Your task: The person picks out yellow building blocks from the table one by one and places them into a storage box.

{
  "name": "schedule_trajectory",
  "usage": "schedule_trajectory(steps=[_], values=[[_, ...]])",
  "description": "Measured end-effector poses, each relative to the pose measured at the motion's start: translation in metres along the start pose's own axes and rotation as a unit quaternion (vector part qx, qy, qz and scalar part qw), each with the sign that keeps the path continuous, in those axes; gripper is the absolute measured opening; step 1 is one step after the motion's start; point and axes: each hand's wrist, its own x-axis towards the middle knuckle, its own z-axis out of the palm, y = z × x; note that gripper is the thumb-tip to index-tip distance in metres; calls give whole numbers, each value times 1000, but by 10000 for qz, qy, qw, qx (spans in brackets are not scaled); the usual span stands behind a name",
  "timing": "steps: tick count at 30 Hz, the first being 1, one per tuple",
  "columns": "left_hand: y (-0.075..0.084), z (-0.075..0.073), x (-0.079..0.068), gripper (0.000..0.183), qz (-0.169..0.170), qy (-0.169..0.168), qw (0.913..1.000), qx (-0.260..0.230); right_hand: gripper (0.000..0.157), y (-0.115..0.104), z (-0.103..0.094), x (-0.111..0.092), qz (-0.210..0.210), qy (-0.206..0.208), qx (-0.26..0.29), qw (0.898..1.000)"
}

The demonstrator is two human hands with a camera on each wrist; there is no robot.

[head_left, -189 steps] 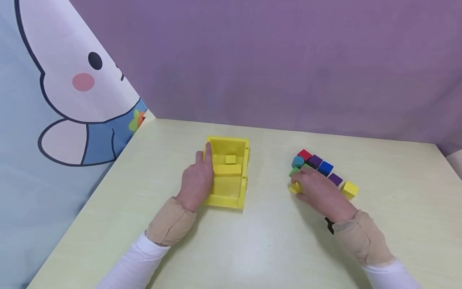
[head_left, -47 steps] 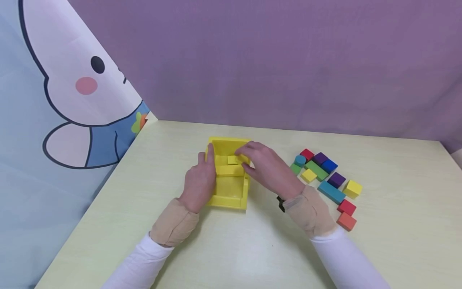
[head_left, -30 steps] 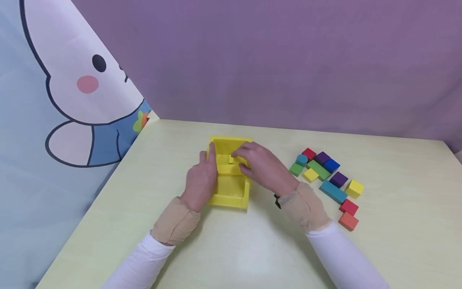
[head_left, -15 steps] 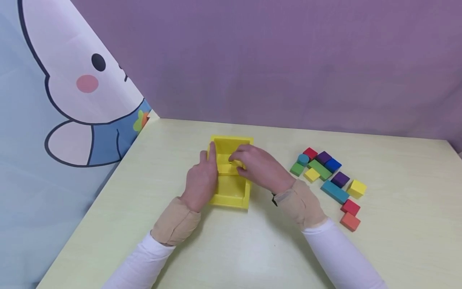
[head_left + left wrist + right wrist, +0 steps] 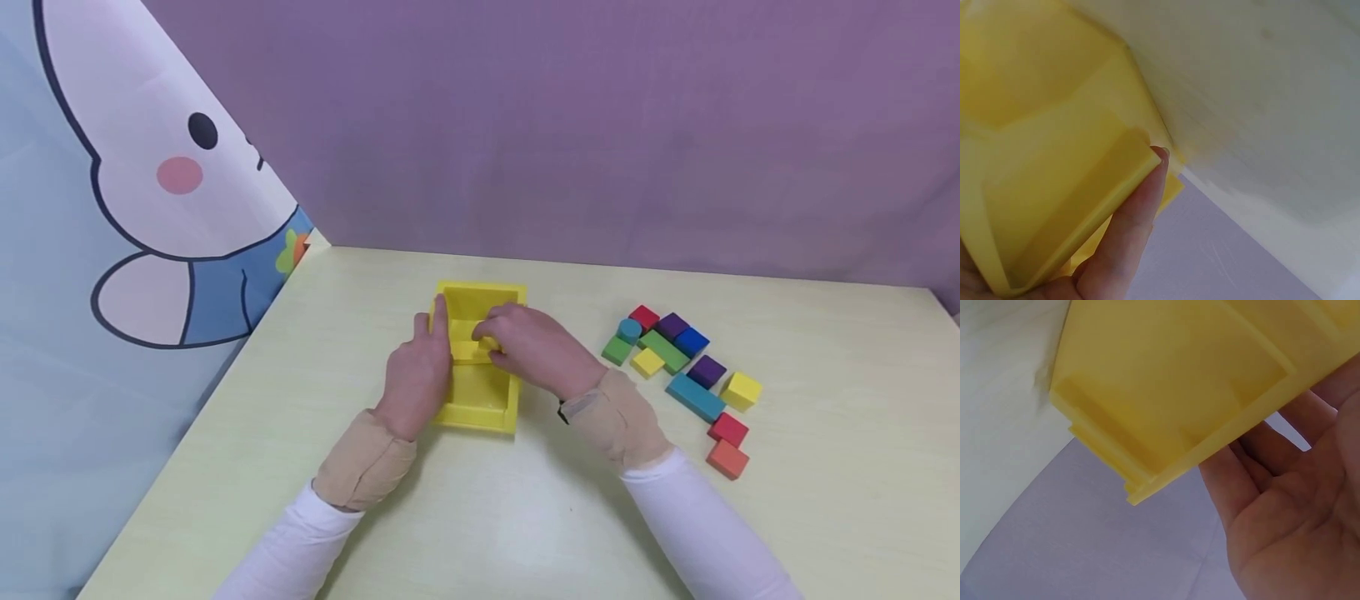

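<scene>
A yellow open box (image 5: 480, 419) lies on the table. My left hand (image 5: 416, 379) rests along its left wall with the index finger straight against the rim; in the left wrist view a straight finger (image 5: 1129, 231) runs along the wall's edge. My right hand (image 5: 540, 350) reaches over the right wall and pinches a small yellow block (image 5: 488, 343) inside the box. Just below the fingertips, a yellow bar (image 5: 467, 353) lies across the box, its right end partly covered by them. In the right wrist view the box wall (image 5: 1166, 381) hides the fingertips.
To the right lie several loose blocks: a teal bar (image 5: 695, 397), a green bar (image 5: 663, 351), a yellow cube (image 5: 741, 391), a flat yellow block (image 5: 647, 362), and red (image 5: 727, 429) and purple (image 5: 707, 371) ones. A purple cloth (image 5: 600, 142) hangs behind the table.
My right hand has come from the loose blocks to the box. Over the last second its fingertips have slid slightly left and nearer. My left hand has stayed on the box.
</scene>
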Motion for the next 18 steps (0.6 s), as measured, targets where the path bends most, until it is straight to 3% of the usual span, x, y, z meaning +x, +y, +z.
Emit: schedule_trajectory(steps=[18], values=[[0,1,1,62,-60,-34,9999,-100,25,-6,2,6,236,-305,-169,9991]])
